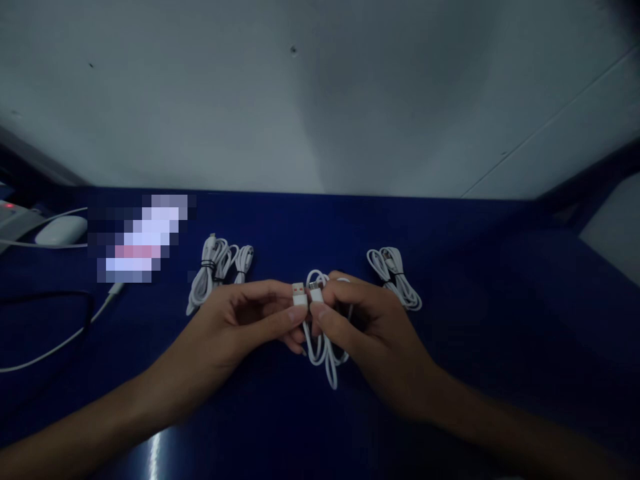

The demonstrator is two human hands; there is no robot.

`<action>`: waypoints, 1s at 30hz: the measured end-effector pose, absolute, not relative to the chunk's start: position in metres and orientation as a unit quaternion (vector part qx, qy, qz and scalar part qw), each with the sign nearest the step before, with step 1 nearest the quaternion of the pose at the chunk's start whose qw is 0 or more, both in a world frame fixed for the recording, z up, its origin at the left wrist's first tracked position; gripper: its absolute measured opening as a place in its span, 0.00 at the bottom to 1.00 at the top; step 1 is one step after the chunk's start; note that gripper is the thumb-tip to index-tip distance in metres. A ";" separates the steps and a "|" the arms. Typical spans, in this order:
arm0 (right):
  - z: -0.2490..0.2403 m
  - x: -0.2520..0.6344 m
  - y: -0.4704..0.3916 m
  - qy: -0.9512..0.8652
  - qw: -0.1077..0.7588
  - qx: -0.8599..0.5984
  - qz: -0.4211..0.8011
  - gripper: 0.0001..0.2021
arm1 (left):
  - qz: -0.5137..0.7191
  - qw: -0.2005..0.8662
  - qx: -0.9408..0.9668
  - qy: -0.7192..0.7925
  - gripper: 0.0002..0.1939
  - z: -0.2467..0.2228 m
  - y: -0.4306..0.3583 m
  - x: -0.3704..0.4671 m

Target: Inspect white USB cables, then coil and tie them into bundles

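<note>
Between my hands is a white USB cable point(331, 373), its loops hanging below my fingers. My left hand point(250, 317) pinches a USB plug with an orange-marked metal end between thumb and fingers. Close beside it, my right hand point(367, 320) grips the other plug, with a metal tip, and part of the looped cord. Behind my left hand lie bundled white cables point(213, 263), bound with black ties; a smaller bundle point(243, 260) sits against them. Another tied white cable bundle point(397, 277) lies just beyond my right hand.
On the left, a blurred-out lit device point(145, 240) has a white cable plugged in. Near it are a white mouse-shaped object point(61, 231) and a box with a red light point(13, 217). A pale wall point(300, 120) rises behind the blue tabletop point(310, 227).
</note>
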State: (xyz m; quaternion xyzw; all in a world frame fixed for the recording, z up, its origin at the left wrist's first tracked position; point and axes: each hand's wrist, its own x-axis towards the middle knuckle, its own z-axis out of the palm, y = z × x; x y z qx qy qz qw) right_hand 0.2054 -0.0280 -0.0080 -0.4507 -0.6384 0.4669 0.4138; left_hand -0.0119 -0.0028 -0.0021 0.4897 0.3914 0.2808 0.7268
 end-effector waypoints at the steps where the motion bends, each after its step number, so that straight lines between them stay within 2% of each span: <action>1: -0.008 0.206 -0.028 -0.637 0.415 -0.450 0.468 0.15 | 0.281 0.727 0.490 0.391 0.09 -0.003 -0.003 -0.012; 30: -0.009 0.204 -0.029 -0.636 0.429 -0.448 0.459 0.15 | 0.278 0.738 0.480 0.385 0.08 -0.001 -0.003 -0.011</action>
